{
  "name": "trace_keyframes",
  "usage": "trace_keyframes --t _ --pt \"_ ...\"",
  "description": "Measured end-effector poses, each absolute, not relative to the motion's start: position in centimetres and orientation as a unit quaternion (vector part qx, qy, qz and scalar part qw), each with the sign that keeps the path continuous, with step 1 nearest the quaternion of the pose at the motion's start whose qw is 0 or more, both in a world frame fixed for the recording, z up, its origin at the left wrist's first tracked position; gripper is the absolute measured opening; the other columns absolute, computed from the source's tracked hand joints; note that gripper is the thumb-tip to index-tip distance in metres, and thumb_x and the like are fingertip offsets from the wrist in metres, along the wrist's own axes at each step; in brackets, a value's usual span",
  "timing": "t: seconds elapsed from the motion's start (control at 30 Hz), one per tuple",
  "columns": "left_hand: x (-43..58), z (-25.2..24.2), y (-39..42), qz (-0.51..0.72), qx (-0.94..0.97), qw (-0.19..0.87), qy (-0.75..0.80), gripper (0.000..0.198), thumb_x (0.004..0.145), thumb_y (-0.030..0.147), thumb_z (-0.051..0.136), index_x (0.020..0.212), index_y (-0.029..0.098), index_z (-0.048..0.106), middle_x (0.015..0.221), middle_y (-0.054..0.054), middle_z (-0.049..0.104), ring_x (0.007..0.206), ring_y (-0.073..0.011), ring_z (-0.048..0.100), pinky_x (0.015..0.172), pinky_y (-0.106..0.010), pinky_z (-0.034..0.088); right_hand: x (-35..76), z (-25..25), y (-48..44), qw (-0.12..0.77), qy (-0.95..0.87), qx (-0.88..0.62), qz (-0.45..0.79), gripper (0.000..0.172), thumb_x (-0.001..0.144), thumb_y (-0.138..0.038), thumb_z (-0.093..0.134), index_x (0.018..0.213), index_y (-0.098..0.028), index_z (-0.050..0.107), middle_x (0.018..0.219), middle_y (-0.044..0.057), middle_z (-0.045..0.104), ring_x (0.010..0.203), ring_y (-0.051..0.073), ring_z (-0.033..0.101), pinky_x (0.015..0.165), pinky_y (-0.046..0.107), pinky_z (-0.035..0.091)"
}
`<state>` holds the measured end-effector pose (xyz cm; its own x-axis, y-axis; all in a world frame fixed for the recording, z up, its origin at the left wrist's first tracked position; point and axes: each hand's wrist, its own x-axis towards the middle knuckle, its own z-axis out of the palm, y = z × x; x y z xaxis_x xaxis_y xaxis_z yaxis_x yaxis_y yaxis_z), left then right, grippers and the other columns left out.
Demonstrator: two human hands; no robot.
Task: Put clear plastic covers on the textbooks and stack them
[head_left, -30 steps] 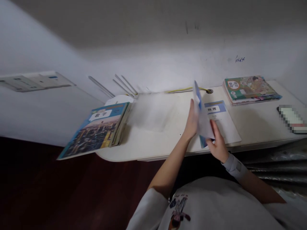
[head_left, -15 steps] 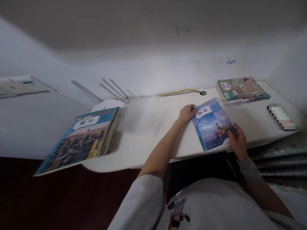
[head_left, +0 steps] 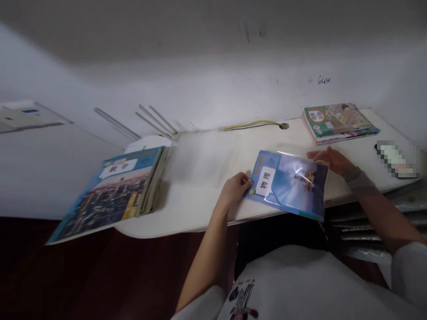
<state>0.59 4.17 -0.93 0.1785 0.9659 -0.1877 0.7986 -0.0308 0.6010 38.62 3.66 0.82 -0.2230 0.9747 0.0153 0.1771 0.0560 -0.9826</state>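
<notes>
From my remote seat I see the physics textbook point(head_left: 287, 184), in a clear plastic sleeve, lying flat on the white desk point(head_left: 207, 213) at 12 o'clock, turned so its label reads sideways. My left hand point(head_left: 234, 190) is curled against the book's near-left edge; I cannot tell whether it pinches the cover or only presses on it. My right hand point(head_left: 330, 161) is open, its fingers stretched out flat by the far-right corner and clenched on nothing.

The book looks light and fairly stiff, but the glossy sleeve may slip, so I'd take it by its long edges with a thumb beneath, not by the loose plastic. A stack of books topped by a maths textbook point(head_left: 123, 186) overhangs the desk edge at 10 o'clock. A green-covered stack of books point(head_left: 340, 123) sits at 1 o'clock, and a pixelated object point(head_left: 396, 159) lies at 2 o'clock.
</notes>
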Motion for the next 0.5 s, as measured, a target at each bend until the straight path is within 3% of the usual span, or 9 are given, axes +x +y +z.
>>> trace_keyframes --t 0.1,0.3,0.43,0.5 --pt "1.1 -1.1 3.6 0.148 0.707 0.272 0.636 0.018 0.080 0.038 0.054 0.086 0.022 0.058 0.072 0.000 0.065 0.066 -0.0163 0.058 0.059 -0.026 0.036 38.5 2.7 5.0 0.334 -0.611 -0.468 0.543 0.073 0.087 -0.070 0.019 0.079 -0.019 0.070 0.129 0.012 0.059 0.121 0.030 0.053 0.092 0.050 0.047" --pt "1.0 -1.1 3.2 0.168 0.706 0.267 0.635 0.016 0.081 0.037 0.052 0.086 0.022 0.057 0.070 0.000 0.063 0.066 -0.0166 0.057 0.060 -0.027 0.036 37.7 5.0 6.4 0.232 -0.681 -0.464 0.517 0.049 0.093 -0.047 0.029 0.092 -0.021 0.071 0.135 0.006 0.055 0.121 0.027 0.053 0.092 0.046 0.048" --pt "1.0 -1.2 2.8 0.179 0.702 0.270 0.634 0.018 0.081 0.039 0.051 0.087 0.022 0.057 0.071 0.000 0.063 0.068 -0.0170 0.058 0.062 -0.027 0.036 37.1 5.9 6.4 0.221 -0.696 -0.470 0.496 0.060 0.096 -0.026 0.011 0.096 -0.020 0.070 0.141 0.003 0.049 0.122 0.022 0.052 0.090 0.045 0.049" --pt "1.0 -1.2 2.7 0.183 0.703 0.267 0.633 0.019 0.081 0.039 0.051 0.087 0.022 0.057 0.071 0.000 0.062 0.068 -0.0168 0.057 0.062 -0.027 0.036 36.8 6.2 6.3 0.214 -0.707 -0.463 0.490 0.063 0.096 -0.023 0.007 0.094 -0.018 0.070 0.143 0.003 0.046 0.123 0.021 0.051 0.090 0.044 0.049"
